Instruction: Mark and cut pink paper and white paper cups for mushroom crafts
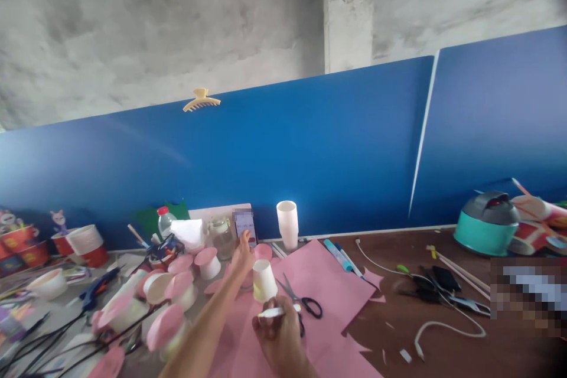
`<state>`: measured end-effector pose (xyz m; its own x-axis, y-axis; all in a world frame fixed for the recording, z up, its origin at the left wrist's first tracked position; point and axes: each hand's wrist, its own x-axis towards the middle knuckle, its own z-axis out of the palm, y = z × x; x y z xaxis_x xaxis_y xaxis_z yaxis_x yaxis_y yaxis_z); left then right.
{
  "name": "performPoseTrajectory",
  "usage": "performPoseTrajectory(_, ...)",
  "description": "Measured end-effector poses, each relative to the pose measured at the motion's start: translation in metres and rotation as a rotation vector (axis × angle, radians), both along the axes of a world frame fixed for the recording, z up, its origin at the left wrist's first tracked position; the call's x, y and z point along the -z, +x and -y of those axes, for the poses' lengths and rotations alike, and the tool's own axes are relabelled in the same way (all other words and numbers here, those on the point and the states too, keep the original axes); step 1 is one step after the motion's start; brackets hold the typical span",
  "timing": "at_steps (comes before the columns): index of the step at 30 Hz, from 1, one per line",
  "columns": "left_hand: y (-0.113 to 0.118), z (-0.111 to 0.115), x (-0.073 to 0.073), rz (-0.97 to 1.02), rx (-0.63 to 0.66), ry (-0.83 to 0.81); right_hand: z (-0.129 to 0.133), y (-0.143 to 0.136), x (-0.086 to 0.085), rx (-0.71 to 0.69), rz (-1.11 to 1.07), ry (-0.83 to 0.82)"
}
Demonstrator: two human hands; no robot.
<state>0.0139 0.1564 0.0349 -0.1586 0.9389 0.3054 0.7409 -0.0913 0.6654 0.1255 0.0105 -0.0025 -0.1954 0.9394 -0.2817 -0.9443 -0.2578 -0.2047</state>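
My left hand point(243, 255) reaches forward to a propped-up phone point(248, 225). Its fingers are stretched toward the lit screen, and it holds nothing that I can see. In my right hand point(281, 325), closed over the pink paper, is a white marker point(271, 312) lying level across the fingers. Just beyond that hand a white paper cup point(264, 280) stands upside down on the pink paper point(330, 283). Black-handled scissors point(301, 298) lie open beside it, one handle partly hidden by my right hand.
A stack of white paper cups point(287, 224) stands by the blue partition point(310, 147). Several cups with pink discs point(166, 326), a blue glue gun point(100, 289) and black cables crowd the left. Rightward lie a white cable point(443, 322), pliers point(469, 305) and a teal-and-grey container point(486, 227).
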Motion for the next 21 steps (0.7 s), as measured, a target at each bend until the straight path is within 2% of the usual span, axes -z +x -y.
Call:
performPoseTrajectory(7,-0.006,-0.013,0.0,-0.032,-0.02,-0.113,-0.003,-0.002,0.007,-0.014,0.016,0.034)
performPoseTrajectory(13,-0.006,-0.01,-0.005,0.078,0.016,-0.068,-0.006,-0.002,0.011,0.0,0.017,0.006)
performPoseTrajectory(17,-0.01,0.002,-0.006,0.224,0.078,-0.012,-0.005,0.0,0.009,-0.002,0.006,0.05)
performPoseTrajectory(21,-0.011,0.031,-0.001,0.379,0.127,-0.01,-0.004,0.0,0.007,-0.014,0.026,0.044)
